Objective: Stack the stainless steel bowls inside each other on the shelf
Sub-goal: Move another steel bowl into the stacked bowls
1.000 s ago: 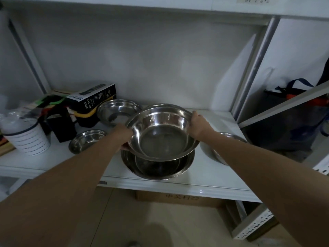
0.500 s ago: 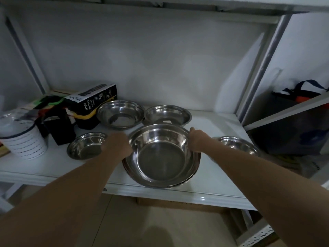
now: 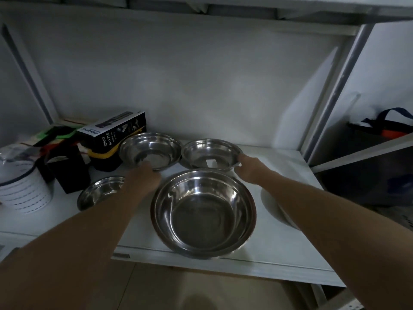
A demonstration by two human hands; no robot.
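The white metal shelf (image 3: 279, 242) carries everything. At its front sits the big round stainless steel bowl stack (image 3: 203, 214) — one bowl nested in another, the two rims showing close together on the left side. Behind it stand two medium steel bowls: the back-left steel bowl (image 3: 150, 150) and the back-right steel bowl (image 3: 211, 154), which has a pale label inside. A white striped canister (image 3: 21, 189) stands far left, with a black box marked "SPRAY BOTTLE" (image 3: 116, 133) behind. A small shallow steel bowl (image 3: 100, 192) lies at the left, partly under the left forearm.

The right hand (image 3: 249, 167) touches the right rim of the back-right steel bowl, fingers curled on it. The left hand (image 3: 143, 177) is at the near rim of the back-left steel bowl — its fingers blur, so I cannot tell their spread.
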